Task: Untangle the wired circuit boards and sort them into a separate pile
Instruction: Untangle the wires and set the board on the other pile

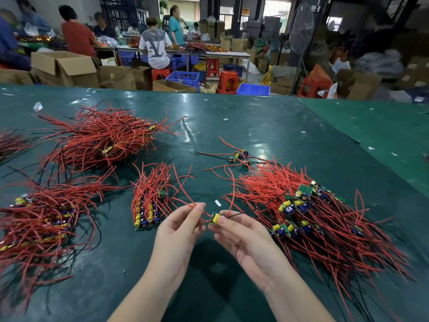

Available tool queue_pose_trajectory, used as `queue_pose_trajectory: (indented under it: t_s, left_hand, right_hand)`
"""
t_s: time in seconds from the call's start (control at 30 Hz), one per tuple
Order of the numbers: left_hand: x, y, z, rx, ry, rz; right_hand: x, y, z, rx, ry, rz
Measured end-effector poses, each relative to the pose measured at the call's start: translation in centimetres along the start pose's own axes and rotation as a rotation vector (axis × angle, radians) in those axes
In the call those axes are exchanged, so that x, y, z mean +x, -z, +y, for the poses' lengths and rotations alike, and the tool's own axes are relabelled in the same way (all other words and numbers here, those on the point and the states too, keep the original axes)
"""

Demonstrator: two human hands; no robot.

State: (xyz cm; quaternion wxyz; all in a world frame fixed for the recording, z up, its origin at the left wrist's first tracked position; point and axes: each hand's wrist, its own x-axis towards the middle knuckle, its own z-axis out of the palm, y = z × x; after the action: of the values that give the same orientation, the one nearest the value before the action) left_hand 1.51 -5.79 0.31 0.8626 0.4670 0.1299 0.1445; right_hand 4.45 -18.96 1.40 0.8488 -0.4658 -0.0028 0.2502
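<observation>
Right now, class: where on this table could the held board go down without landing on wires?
Free: green table beyond the tangled right pile, and near the edge under both hands. Crowded: the left side, around the neat small bundle.

Green-covered table (pixel 255 117) fronts a dim workshop with cardboard boxes (pixel 62 66) and red stools (pixel 228 81).

Two bare forearms run up from the lower edge, with no sleeve on either. The left hand (pixel 180 231) and the right hand (pixel 246 242) wear no gloves, rings or wrist straps. The fingers (pixel 197 211) are slim, with short, unpainted nails.
</observation>
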Motion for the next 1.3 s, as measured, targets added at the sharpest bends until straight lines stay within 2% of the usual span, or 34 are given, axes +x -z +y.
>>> queue_pose_trajectory:
  t_s: [0.2,0.4,0.53,0.77,1.1,1.3]
  left_hand:
    - [-0.02,0.30,0.24,-0.043,0.078,-0.147]
    - [-0.09,0.60,0.49,0.026,0.020,-0.224]
    - [-0.03,0.53,0.45,0.162,-0.112,-0.164]
    - [-0.15,0.50,0.19,0.203,-0.208,-0.083]
    - [-0.08,0.39,0.22,0.066,-0.177,-0.048]
    - [0.05,0.42,-0.08,0.070,-0.207,-0.036]
  right_hand:
    - [0.08,0.34,-0.22,-0.113,0.127,0.087]
    - [0.33,0.62,-0.56,0.065,-0.067,0.034]
    - [0.19,0.48,-0.64,0.122,-0.165,0.030]
    - [-0.01,0.17,-0.62,0.117,-0.233,0.035]
    - [-0.13,0.05,-0.23,0.127,-0.228,0.034]
    - [0.10,0.05,0.07,0.142,-0.207,0.055]
